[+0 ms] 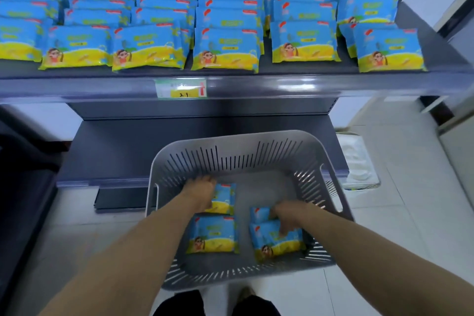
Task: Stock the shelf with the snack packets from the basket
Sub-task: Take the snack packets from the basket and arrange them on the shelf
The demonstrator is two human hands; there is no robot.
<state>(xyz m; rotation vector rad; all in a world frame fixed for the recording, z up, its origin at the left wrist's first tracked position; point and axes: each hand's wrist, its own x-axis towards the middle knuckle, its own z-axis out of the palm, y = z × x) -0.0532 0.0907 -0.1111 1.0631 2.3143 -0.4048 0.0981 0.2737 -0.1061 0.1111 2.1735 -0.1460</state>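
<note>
A grey slotted basket (pixel 256 159) sits on the floor below me with several blue-and-yellow snack packets in it. My left hand (pixel 201 194) reaches down onto the far left packet (pixel 224 199) and grips its left edge. My right hand (pixel 288 215) curls over the right packets (pixel 277 240), fingers on the top of the near one; a second packet (pixel 259 214) lies behind it. Another packet (pixel 213 235) lies loose at the near left. The upper shelf (pixel 256 86) carries rows of the same packets (pixel 225 51).
A price tag (pixel 180 88) is clipped to the shelf's front rail. A lower dark shelf (pixel 115 151) juts out behind the basket. A white bag or container (pixel 356 161) stands on the tiled floor to the right. A dark unit (pixel 23 187) borders the left.
</note>
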